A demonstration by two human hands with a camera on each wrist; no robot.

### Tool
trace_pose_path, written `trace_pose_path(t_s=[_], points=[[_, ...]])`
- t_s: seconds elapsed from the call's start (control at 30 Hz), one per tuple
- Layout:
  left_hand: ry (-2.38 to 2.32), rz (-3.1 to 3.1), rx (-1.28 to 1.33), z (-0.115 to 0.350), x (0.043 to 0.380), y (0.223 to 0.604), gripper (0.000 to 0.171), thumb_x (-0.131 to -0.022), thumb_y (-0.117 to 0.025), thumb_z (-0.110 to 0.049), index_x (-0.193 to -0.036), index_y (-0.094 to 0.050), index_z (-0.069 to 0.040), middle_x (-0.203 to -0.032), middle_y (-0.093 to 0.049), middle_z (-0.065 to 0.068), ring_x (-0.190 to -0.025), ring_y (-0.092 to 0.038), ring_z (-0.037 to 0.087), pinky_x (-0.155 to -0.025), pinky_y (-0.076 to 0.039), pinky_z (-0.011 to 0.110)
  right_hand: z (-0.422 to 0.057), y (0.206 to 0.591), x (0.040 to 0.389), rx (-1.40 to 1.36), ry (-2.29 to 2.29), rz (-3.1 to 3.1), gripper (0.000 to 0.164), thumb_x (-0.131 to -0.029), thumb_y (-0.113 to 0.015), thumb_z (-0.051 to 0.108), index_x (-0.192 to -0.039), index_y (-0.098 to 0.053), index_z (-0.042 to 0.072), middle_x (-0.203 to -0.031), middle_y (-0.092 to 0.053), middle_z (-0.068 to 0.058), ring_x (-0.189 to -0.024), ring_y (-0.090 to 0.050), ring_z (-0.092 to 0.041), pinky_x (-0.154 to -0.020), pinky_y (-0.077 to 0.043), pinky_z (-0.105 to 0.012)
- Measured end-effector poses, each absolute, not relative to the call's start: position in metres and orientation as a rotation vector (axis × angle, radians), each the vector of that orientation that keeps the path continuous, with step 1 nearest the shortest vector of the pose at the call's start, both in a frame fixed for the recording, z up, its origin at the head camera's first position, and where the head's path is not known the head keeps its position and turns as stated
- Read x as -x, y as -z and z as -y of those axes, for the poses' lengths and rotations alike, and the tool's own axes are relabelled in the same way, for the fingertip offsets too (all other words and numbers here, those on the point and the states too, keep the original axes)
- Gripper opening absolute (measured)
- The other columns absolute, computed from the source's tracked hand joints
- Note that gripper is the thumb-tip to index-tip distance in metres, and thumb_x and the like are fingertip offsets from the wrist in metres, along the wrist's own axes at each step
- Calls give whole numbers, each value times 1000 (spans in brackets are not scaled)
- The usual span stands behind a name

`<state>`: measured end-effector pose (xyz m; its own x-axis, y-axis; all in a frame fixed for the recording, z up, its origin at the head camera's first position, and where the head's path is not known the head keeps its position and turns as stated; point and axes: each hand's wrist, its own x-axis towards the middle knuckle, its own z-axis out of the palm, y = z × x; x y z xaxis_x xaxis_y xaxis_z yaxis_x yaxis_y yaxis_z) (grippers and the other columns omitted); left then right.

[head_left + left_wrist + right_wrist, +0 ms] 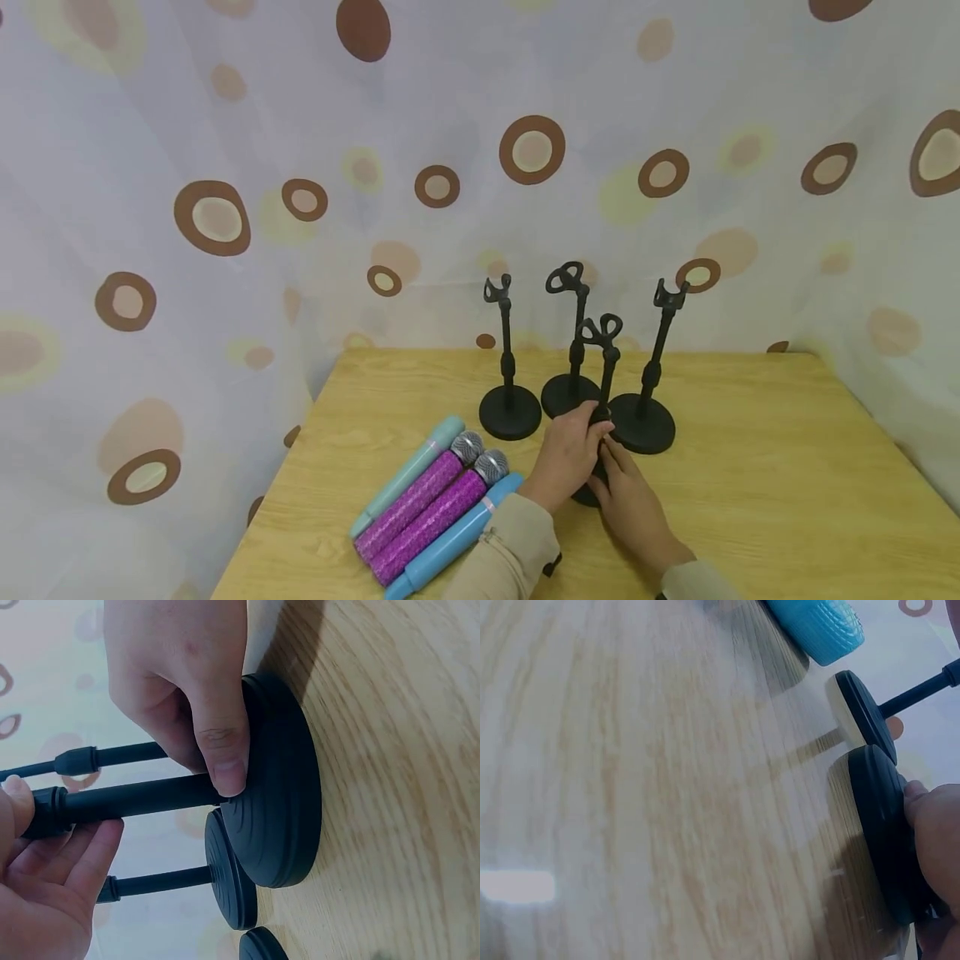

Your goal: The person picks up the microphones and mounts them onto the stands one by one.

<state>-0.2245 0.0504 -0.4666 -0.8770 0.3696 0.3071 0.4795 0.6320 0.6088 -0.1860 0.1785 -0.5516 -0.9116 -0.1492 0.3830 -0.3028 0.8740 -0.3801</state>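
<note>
Midway along the desk [787, 467], short of its back edge, the head view has both my hands on one black stand [606, 383], its looped clip [602, 332] uppermost. My left hand [564, 458] grips the pole, and my right hand [636, 512] holds it lower down. Three other stands [510, 412] are nearer the back edge; four microphones [431, 523] lie side by side toward the left edge, so my left sleeve [502, 550] should clear the nearest.

From the left wrist, my left fingers [94, 855] are wrapped on the collar [46, 812], and my right thumb [225, 776] presses where the pole meets the base [274, 802]. I judge that a sound hold: the lower grip resists turning while the upper one works the collar. I'd squeeze evenly and hold the pole straight, lest the base tip.

From the right wrist, my right hand is clamped at the base, most of its fingers hidden. Another stand is just beside, a blue microphone [817, 630] beyond. Whether the base lies flat I can't tell; I'd settle it before bearing down.
</note>
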Motion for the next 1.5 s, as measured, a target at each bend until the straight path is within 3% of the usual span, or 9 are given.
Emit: trace_pose_path(t_s=[0.43,0.67,1.07,1.3,1.5], points=[[949,2709,760,-47,217,466,41,-103,-44,-37,-130,-59,-10,-110,-72,1,-102,-69,13,-85,-56,21,-176,541,172,-361,-564,2722,56,-92,-71,16,-133,-51,-17,-137,-51,-31,-124,-56,-44,-96,-52,-51],[1048,2688,792,-42,211,464,33,-103,-46,-34,-123,-62,-14,-110,-72,-3,-103,-68,9,-85,-55,18,-178,539,161,-403,-511,2694,49,-91,-72,17,-129,-58,-10,-133,-53,-29,-118,-60,-42,-87,-57,-46],[1121,2648,882,-40,202,471,29,-102,-46,-34,-118,-63,-17,-105,-72,-7,-100,-68,5,-83,-54,17,-179,538,141,-331,-557,2700,46,-88,-75,18,-125,-63,-8,-133,-54,-30,-115,-61,-43,-85,-58,-49],[1130,2657,920,-35,194,470,25,-101,-46,-35,-111,-63,-20,-100,-72,-8,-97,-67,4,-83,-54,18,-179,539,137,-327,-627,2677,42,-86,-78,18,-115,-66,-8,-123,-59,-25,-106,-66,-37,-83,-58,-47],[1162,2662,941,-32,190,470,29,-101,-43,-36,-114,-63,-19,-105,-73,-7,-103,-67,5,-88,-54,22,-174,542,135,-364,-661,2663,42,-87,-76,14,-117,-62,-11,-132,-56,-24,-116,-62,-39,-90,-55,-48]])
